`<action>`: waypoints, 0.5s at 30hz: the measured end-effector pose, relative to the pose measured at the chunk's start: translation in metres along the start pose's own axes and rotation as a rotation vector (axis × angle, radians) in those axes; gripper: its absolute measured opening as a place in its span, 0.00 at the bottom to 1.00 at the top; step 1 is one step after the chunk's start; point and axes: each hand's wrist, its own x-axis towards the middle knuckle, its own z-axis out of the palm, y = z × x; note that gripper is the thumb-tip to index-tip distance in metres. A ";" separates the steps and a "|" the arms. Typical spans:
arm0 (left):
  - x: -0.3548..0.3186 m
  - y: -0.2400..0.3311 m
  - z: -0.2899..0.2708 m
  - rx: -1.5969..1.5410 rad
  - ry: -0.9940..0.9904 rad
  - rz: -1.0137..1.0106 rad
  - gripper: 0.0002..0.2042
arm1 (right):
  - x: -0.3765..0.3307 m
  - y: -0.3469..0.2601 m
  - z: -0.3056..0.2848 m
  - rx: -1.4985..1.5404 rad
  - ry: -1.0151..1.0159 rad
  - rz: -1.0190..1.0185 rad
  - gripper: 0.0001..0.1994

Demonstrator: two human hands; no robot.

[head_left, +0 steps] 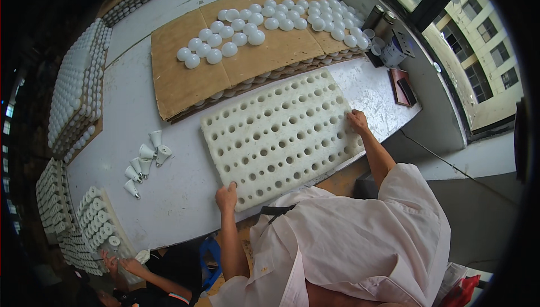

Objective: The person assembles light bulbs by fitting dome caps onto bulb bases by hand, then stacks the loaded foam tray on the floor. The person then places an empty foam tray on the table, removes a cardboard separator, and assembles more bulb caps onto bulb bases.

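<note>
A white foam board (256,166) with rows of round holes lies in front of me on the table, tilted with its right side farther away. The holes that show hold nothing. My left hand (226,197) grips its near left corner, fingers curled over the edge. At the right edge, my right hand (356,121) is closed on the board too, thumb on top. Just beyond the board, a stack of cardboard sheets (185,90) carries many white bulb covers (256,37). Several white bulb bases (163,154) lie loose to the left.
Stacked layers of white domes (76,90) stand at the far left. Nearer, a co-worker's hands (121,263) work beside a tray of bulb bases (95,217). By the window are a metal flask (386,24), a white tub (394,54) and a dark phone (406,91).
</note>
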 end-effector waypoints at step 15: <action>0.022 -0.075 -0.018 -0.267 0.142 0.031 0.23 | 0.051 -0.067 0.020 0.238 0.222 -0.009 0.29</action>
